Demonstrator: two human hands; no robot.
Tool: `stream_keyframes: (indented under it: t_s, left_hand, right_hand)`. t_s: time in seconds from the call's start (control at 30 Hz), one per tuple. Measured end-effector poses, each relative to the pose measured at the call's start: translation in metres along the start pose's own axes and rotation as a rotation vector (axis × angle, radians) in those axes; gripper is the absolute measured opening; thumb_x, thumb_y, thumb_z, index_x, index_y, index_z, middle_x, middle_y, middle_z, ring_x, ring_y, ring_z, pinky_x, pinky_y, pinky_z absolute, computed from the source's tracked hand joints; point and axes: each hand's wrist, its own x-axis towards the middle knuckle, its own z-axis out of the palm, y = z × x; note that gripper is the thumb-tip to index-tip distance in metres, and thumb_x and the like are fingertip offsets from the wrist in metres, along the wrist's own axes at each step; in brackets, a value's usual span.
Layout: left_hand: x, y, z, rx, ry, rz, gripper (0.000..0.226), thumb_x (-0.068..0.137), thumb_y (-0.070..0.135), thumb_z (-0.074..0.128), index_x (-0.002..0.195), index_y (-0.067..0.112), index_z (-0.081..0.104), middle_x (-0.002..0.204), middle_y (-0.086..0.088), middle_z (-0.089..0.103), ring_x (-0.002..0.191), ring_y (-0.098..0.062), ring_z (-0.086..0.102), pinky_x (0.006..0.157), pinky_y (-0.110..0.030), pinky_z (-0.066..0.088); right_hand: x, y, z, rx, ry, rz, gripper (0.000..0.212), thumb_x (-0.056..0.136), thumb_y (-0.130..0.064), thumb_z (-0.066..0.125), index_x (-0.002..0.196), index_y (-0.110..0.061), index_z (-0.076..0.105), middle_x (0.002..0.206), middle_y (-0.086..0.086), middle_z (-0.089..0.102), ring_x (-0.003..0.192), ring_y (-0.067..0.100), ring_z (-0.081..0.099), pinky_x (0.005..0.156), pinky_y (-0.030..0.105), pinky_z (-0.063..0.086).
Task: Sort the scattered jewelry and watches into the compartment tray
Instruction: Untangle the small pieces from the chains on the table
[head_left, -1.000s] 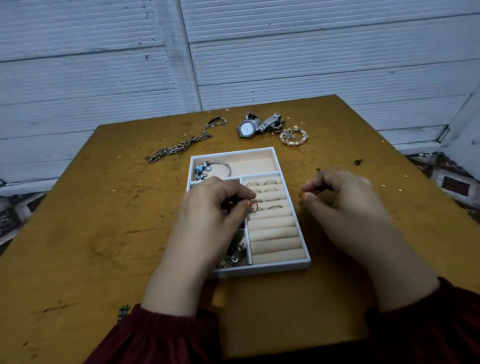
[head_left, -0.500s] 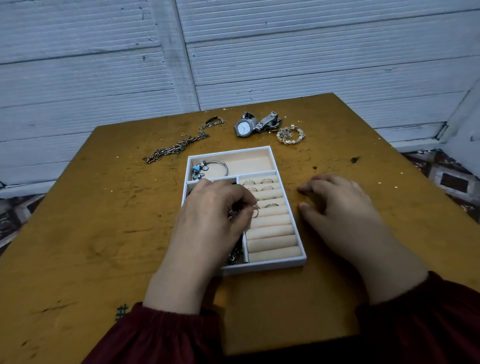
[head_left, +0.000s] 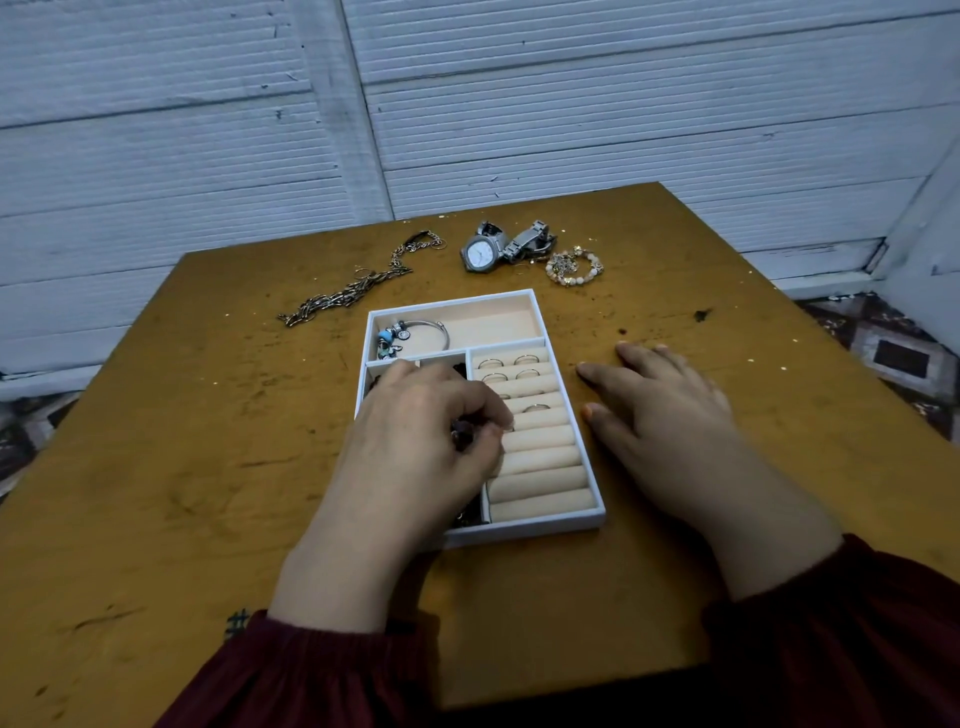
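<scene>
**Your left hand (head_left: 415, 447) pinches a piece over the tray (head_left: 550, 522); your right hand (head_left: 660, 415) lies flat**

Your left hand sits over the tray's left side with its fingers curled. They pinch a small dark piece (head_left: 462, 435) right at the edge of the ring rolls, and it is too blurred to name. Your right hand rests on the counter (head_left: 182, 441) just beside the tray's right wall, fingers straight and holding nothing. In the tray, a charm bracelet (head_left: 415, 332) lies in the wide far compartment, and several rings (head_left: 524, 359) stand in the upper ring rolls. Outside the tray, along the counter's far side, are a chain (head_left: 353, 291), a watch (head_left: 480, 253) and a beaded bracelet (head_left: 574, 266).
</scene>
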Motion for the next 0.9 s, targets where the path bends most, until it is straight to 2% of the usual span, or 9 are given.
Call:
stream_keyframes:
  t_s: [0.1,0.3,0.43,0.53,0.7,0.9]
  left_hand:
    - [-0.0001,0.0011,0.0002,0.007,-0.001,-0.006,0.019,0.073,0.032,0.056,0.082,0.033,0.073,0.082,0.012,0.063,0.090,-0.016,0.050,0.077,-0.036,0.045]
    - [0.0004,-0.0019,0.0023,-0.014,0.005,-0.018,0.011,0.079,0.023,0.069,0.085,0.033,0.073,0.084,0.012,0.063,0.093,-0.015,0.050,0.080,-0.036,0.045]
    - [-0.0003,-0.0003,0.0032,-0.026,0.019,-0.050,0.009,0.087,0.033,0.062,0.088,0.031,0.071,0.090,0.015,0.065,0.097,-0.011,0.048,0.081,-0.033,0.043]
    - [0.0008,0.0002,0.0049,-0.018,0.040,-0.059,0.008,0.087,0.032,0.063,0.088,0.031,0.071,0.090,0.015,0.066,0.097,-0.012,0.049,0.081,-0.036,0.044]
    - [0.0008,0.0017,0.0050,0.000,0.042,-0.078,0.008,0.086,0.032,0.064,0.089,0.031,0.072,0.091,0.015,0.065,0.097,-0.011,0.046,0.079,-0.030,0.040]
    - [0.0006,0.0019,0.0051,-0.004,0.038,-0.080,0.008,0.086,0.032,0.065,0.089,0.031,0.071,0.090,0.014,0.065,0.095,-0.012,0.046,0.080,-0.031,0.040]
  right_hand:
    - [-0.0002,-0.0006,-0.0001,0.002,0.001,0.003,0.048,0.098,-0.045,0.039,0.144,-0.046,0.027,0.159,-0.009,0.013,0.147,0.019,0.003,0.117,0.044,0.009]
    - [0.0002,-0.0009,0.0006,0.003,0.003,0.004,0.048,0.098,-0.045,0.040,0.144,-0.046,0.027,0.159,-0.009,0.014,0.147,0.020,0.003,0.117,0.044,0.009]
    - [0.0002,-0.0016,0.0006,-0.002,0.009,0.011,0.048,0.098,-0.045,0.040,0.144,-0.046,0.027,0.159,-0.009,0.014,0.147,0.020,0.004,0.117,0.044,0.009]
    - [0.0004,-0.0012,0.0015,-0.001,0.012,0.013,0.048,0.097,-0.045,0.040,0.144,-0.046,0.027,0.158,-0.009,0.015,0.147,0.020,0.004,0.117,0.044,0.009]
    - [0.0013,-0.0016,0.0024,0.003,0.019,0.011,0.048,0.097,-0.045,0.041,0.144,-0.046,0.028,0.158,-0.009,0.015,0.147,0.020,0.004,0.117,0.045,0.010]
    - [0.0009,-0.0010,0.0007,0.012,0.018,0.003,0.048,0.097,-0.045,0.041,0.143,-0.046,0.030,0.158,-0.009,0.016,0.147,0.020,0.004,0.117,0.045,0.010]
